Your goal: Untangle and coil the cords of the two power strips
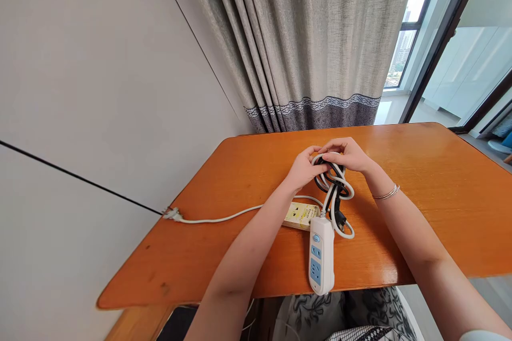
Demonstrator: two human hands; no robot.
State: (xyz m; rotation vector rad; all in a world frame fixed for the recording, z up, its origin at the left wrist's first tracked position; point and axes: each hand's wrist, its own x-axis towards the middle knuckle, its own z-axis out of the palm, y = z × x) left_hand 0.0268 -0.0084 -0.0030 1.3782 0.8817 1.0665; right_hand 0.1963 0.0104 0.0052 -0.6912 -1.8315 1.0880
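Observation:
Both my hands meet over a coiled bundle of white and black cable on the orange wooden table. My left hand pinches the bundle's left side. My right hand curls over its top, fingers closed on the loops. From the bundle a white power strip with blue sockets lies toward me, reaching the table's near edge. A black plug hangs from the coil beside it. A second, yellowish power strip lies under my left forearm, its white cord running left to a plug at the table's left edge.
A grey wall stands on the left and a grey curtain hangs behind the table. A window and a dark door frame are at the right. Patterned fabric shows below the table's near edge.

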